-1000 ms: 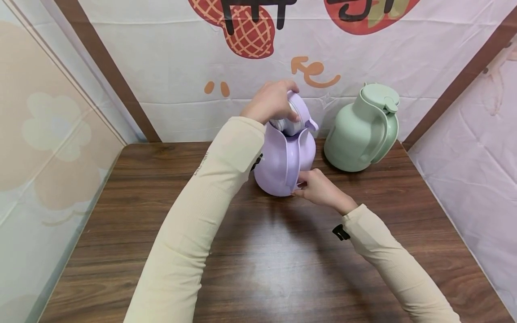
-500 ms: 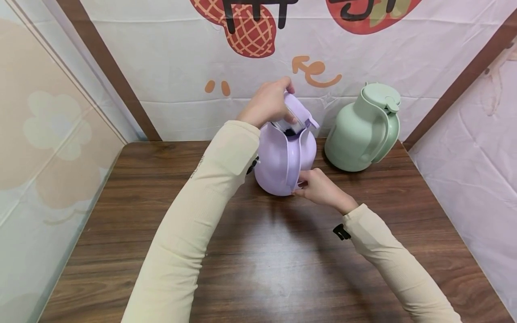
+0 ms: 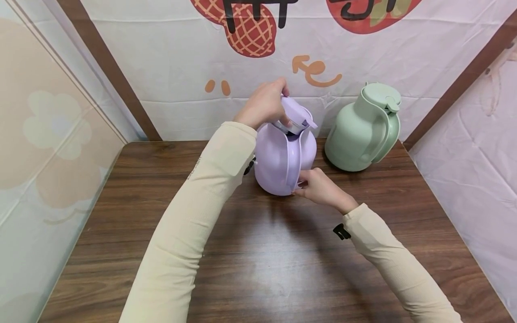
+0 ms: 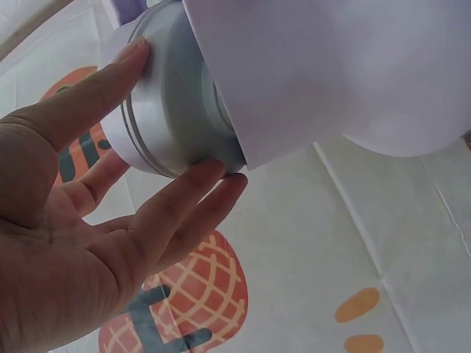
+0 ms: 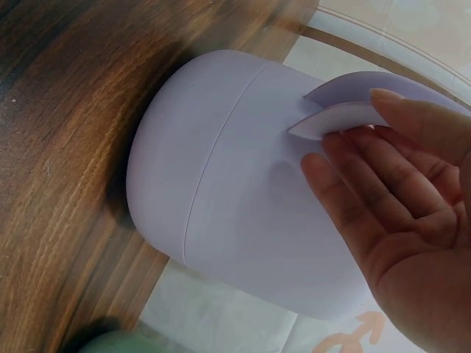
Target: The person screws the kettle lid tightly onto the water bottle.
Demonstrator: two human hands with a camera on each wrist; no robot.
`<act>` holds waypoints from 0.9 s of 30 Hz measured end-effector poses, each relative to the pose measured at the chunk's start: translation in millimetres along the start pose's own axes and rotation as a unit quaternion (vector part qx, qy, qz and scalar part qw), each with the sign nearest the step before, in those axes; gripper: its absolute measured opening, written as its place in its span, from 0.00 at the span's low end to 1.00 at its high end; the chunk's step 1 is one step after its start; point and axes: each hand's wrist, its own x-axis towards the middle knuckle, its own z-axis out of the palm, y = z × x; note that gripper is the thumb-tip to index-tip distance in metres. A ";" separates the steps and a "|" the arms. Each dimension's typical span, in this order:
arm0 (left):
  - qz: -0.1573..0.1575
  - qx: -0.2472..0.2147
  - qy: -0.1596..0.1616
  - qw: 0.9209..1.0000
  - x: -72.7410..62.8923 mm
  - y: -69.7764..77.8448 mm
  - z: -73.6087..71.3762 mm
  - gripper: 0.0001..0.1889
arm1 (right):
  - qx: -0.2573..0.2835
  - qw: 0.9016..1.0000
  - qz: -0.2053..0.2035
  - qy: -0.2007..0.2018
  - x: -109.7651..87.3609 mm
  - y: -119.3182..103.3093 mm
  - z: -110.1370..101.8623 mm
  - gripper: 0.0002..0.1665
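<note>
The left hand (image 3: 263,106) pinches the lid (image 3: 296,112) by its side, tilted at the top of the lilac jug (image 3: 269,157); the right hand (image 3: 321,190) pinches its handle (image 3: 293,163) low down. The jug stands near the table's (image 3: 274,278) far edge, left of the green jug (image 3: 349,139) by the far right corner. Its shell looks stiff, smooth and probably slippery; the handle seems the surest hold.

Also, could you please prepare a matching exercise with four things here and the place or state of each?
1. left hand
2. right hand
3. lid
4. green jug

A. standing to the right of the lilac jug
B. holding the lilac jug's handle
C. gripping the lid
D. tilted at the lilac jug's top

Pairs: 1-C, 2-B, 3-D, 4-A
</note>
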 end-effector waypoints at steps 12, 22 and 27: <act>-0.005 -0.016 0.002 1.000 -2.2 -2.0 1.1 0.34 | -0.012 1.000 -0.012 0.005 0.1 0.9 0.3 0.08; -0.009 -0.008 0.000 1.000 -2.5 1.0 0.9 0.32 | -0.008 1.000 -0.004 0.004 0.0 1.0 0.7 0.08; -0.017 0.002 -0.010 1.000 -2.7 6.2 -1.0 0.31 | -0.012 1.000 -0.003 0.003 0.2 1.4 0.8 0.07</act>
